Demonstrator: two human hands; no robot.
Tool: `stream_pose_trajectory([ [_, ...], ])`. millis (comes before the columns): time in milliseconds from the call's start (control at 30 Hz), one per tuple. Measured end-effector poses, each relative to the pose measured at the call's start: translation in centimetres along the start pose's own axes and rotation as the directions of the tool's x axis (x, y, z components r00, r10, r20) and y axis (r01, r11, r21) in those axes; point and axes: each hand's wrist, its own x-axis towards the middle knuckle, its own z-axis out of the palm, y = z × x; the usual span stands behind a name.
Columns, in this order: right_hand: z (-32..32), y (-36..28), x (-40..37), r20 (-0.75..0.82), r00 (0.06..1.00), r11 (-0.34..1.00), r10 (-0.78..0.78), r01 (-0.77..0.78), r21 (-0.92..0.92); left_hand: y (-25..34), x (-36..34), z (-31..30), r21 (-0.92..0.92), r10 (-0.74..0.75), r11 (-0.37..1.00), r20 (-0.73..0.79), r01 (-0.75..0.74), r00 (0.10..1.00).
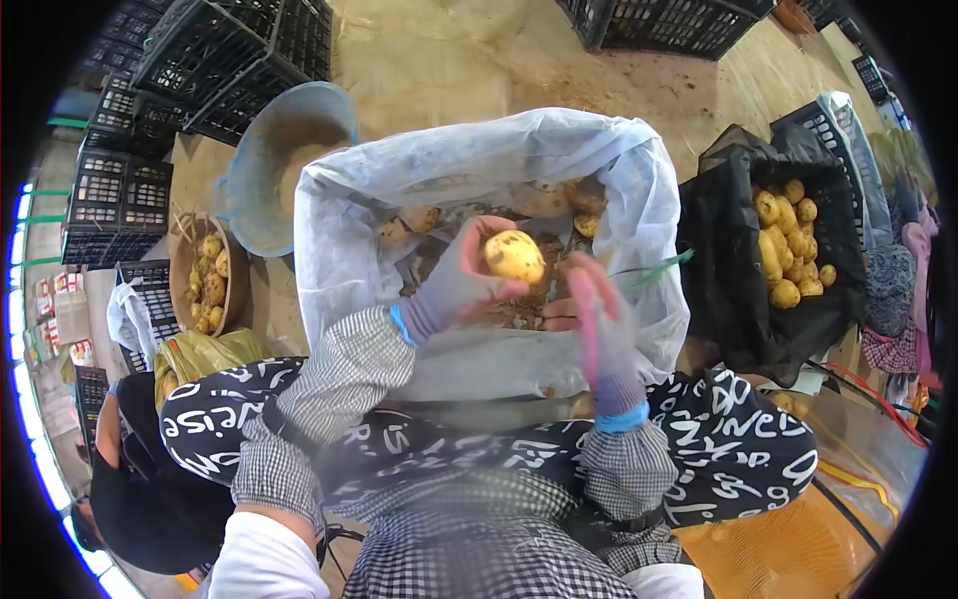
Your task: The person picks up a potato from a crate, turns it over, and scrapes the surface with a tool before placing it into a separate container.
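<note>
My left hand (461, 278), in a grey-and-pink work glove, is closed around a yellow potato (515, 257) with brown dirt marks. It holds the potato above a crate lined with white cloth (644, 200). My right hand (602, 324), gloved the same way, is just right of the potato and apart from it. Its fingers point up and away, with the thumb spread to the left and nothing visible in the grasp. Inside the crate, below my hands, lie dirt and several potatoes (587, 225), partly hidden by my hands and the lining.
To the right stands a black-lined crate (718, 290) of potatoes (788, 240). A blue tub (249, 190) and a brown basket (180, 285) with potatoes are at left. Stacked black crates (215, 55) rise behind them. A green strip (659, 268) crosses the crate's right rim.
</note>
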Motion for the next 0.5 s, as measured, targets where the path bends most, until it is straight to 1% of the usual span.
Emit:
stream_pose_trajectory([
  [33, 0.6, 0.3, -0.1, 0.142, 0.989, 0.985, 0.033, -0.056, 0.162, 1.3, -0.9, 1.1, -0.027, 0.051, 0.998, 0.042, -0.050, 0.998],
  [67, 1.0, 0.6, -0.4, 0.284, 0.958, 0.942, 0.040, -0.130, 0.308, 2.8, -1.9, 2.1, 0.005, 0.052, 0.999, 0.052, -0.052, 0.997],
  [100, 1.2, 0.6, -0.7, 0.420, 0.907, 0.875, 0.024, -0.223, 0.430, 4.1, -2.9, 3.1, 0.036, 0.053, 0.998, 0.062, -0.055, 0.997],
  [133, 1.3, 0.4, -1.0, 0.450, 0.893, 0.879, -0.024, -0.195, 0.435, 4.7, -3.8, 3.7, 0.066, 0.053, 0.996, 0.070, -0.058, 0.996],
  [167, 1.3, 0.4, -1.4, 0.480, 0.874, 0.882, -0.072, -0.169, 0.440, 4.6, -4.5, 4.0, -0.053, 0.066, 0.997, 0.049, -0.064, 0.997],
  [200, 1.4, 0.3, -1.7, 0.509, 0.853, 0.882, -0.116, -0.147, 0.447, 4.7, -5.1, 4.0, -0.043, 0.058, 0.997, 0.030, -0.057, 0.998],
  [267, 1.7, -0.1, -2.4, 0.529, 0.836, 0.915, -0.144, -0.091, 0.392, 4.9, -6.6, 3.8, -0.021, 0.041, 0.999, -0.013, -0.041, 0.999],
  [300, 2.0, -0.3, -2.7, 0.537, 0.829, 0.929, -0.157, -0.061, 0.366, 5.0, -7.3, 3.6, -0.015, 0.061, 0.998, -0.015, -0.061, 0.998],
  [367, 2.4, -0.4, -3.2, 0.539, 0.833, 0.946, -0.126, -0.062, 0.317, 4.9, -8.5, 3.4, -0.010, 0.102, 0.995, -0.017, -0.102, 0.995],
  [400, 2.5, -0.5, -3.5, 0.539, 0.835, 0.955, -0.110, -0.062, 0.290, 4.8, -8.9, 3.2, -0.043, 0.116, 0.992, 0.010, -0.116, 0.993],
  [467, 2.5, 0.2, -3.4, 0.505, 0.851, 0.965, -0.142, 0.004, 0.263, 4.6, -9.6, 2.8, -0.109, 0.147, 0.984, 0.063, -0.140, 0.987],
  [500, 2.6, 0.4, -3.4, 0.489, 0.858, 0.968, -0.159, 0.037, 0.249, 4.1, -9.5, 2.1, -0.138, 0.135, 0.982, 0.058, -0.126, 0.989],
])
